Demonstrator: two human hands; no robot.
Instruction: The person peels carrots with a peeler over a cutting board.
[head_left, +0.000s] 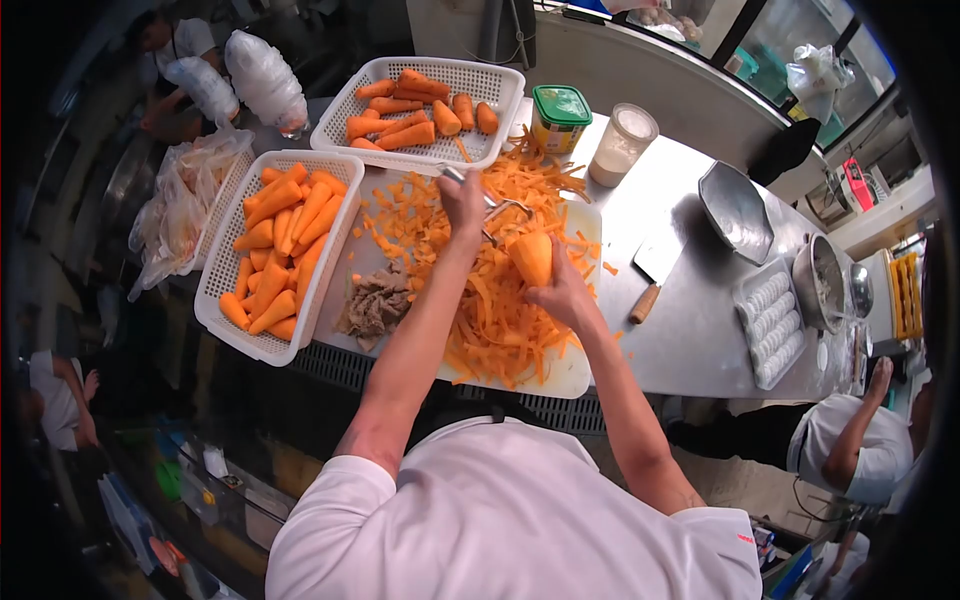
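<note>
My left hand [464, 203] is closed around the handle of a metal peeler [512, 207], whose head sits just above the carrot. In my right hand [563, 292] is a thick orange carrot [531, 258], gripped at its near end with the other end tilted up and away. A large heap of carrot peelings [505, 325] spreads under both hands over a white cutting board [570, 372]. To the left, a white basket [207, 300] holds several peeled carrots [270, 295]. Behind, another white basket [333, 118] contains unpeeled-looking carrots [405, 132]. A crumpled brown cloth [375, 303] lies left of the peelings.
On the steel table [690, 350] stand a green-lidded tub [561, 118], a clear jar [624, 145], a cleaver [655, 265], a dark tray [735, 212] and a tray of white rolls [770, 325]. Plastic bags [180, 200] hang at the left. Another person [850, 445] is at the right.
</note>
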